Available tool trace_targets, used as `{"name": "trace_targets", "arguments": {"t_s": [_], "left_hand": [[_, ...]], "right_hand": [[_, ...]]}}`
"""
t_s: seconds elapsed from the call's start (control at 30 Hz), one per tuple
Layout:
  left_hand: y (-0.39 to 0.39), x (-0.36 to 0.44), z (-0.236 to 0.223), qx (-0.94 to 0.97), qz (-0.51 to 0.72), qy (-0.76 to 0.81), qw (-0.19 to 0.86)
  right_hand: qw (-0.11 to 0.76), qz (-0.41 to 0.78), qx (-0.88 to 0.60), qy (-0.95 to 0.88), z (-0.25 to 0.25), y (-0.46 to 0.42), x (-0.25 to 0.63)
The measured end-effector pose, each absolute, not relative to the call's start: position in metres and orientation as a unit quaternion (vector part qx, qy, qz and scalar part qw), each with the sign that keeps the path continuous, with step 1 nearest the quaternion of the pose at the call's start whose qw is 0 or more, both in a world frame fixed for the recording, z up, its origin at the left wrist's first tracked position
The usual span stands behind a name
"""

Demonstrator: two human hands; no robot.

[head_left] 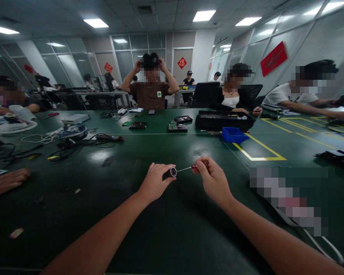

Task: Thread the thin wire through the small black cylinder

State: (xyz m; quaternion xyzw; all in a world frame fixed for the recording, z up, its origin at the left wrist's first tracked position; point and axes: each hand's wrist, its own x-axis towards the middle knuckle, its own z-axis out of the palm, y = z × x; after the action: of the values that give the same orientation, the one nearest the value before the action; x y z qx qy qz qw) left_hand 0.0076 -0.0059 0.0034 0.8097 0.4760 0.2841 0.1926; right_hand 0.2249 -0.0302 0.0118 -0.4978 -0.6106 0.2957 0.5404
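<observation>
My left hand is closed around a small black cylinder with a pale ring at its round end, which faces right. In my right hand is a screwdriver with a red handle, pinched between thumb and fingers. Its thin metal shaft points left and its tip meets the cylinder's round end; whether it sits in a screw is too small to tell. Both hands are held above the green table. Fingers cover most of the cylinder and the handle.
Farther back lie hard drives, a long black housing and a blue bin. Tangled cables spread at the left. Another person's hand rests at the left edge. A blurred-out strip with a white cord lies right.
</observation>
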Motion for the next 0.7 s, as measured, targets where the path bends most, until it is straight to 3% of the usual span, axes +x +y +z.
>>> {"name": "trace_targets", "arguments": {"t_s": [0.33, 0.7], "left_hand": [[-0.006, 0.006, -0.002, 0.815, 0.289, 0.466, 0.187], [-0.006, 0.008, 0.000, 0.822, 0.280, 0.459, 0.186]], "right_hand": [[0.544, 0.308, -0.486, -0.611, 0.016, -0.034, 0.221], [0.485, 0.244, -0.512, -0.666, 0.023, -0.037, 0.225]]}}
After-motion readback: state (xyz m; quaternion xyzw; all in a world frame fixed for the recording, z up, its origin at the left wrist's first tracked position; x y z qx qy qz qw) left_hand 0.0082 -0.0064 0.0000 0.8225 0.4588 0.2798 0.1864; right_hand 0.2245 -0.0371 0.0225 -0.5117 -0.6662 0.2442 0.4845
